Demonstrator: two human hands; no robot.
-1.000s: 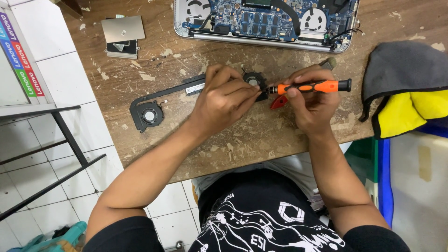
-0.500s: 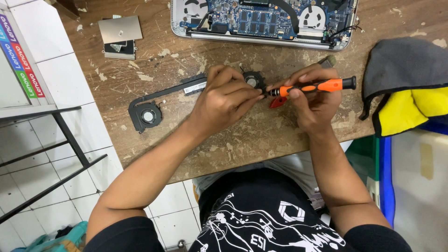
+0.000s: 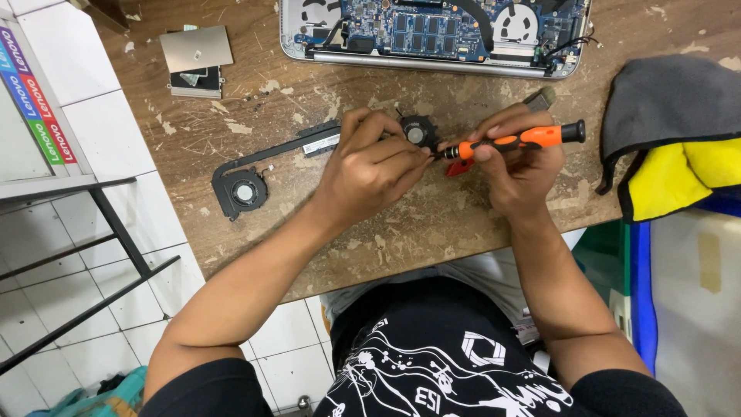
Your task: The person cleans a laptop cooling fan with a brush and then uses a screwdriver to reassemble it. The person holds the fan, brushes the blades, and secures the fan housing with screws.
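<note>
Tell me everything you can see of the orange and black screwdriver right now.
The orange and black screwdriver has an orange handle with black grip bands and a black end cap, plastic by the look of it. It lies nearly level above the worn wooden table, cap toward the person's right, tip pointing left at the small black round fan. The right hand grips the handle; the left hand pinches at the tip, hiding the metal shaft. A small red piece shows just beneath it.

The opened laptop point(image 3: 436, 35) lies at the far edge of the worktop point(image 3: 386, 239), with a flat panel point(image 3: 196, 50) to its left. Nearer, a fan assembly point(image 3: 241, 191) lies left of centre; a screwdriver point(image 3: 513, 141) is held right of it. A folded cloth point(image 3: 668, 139) rests at the right edge.
</note>
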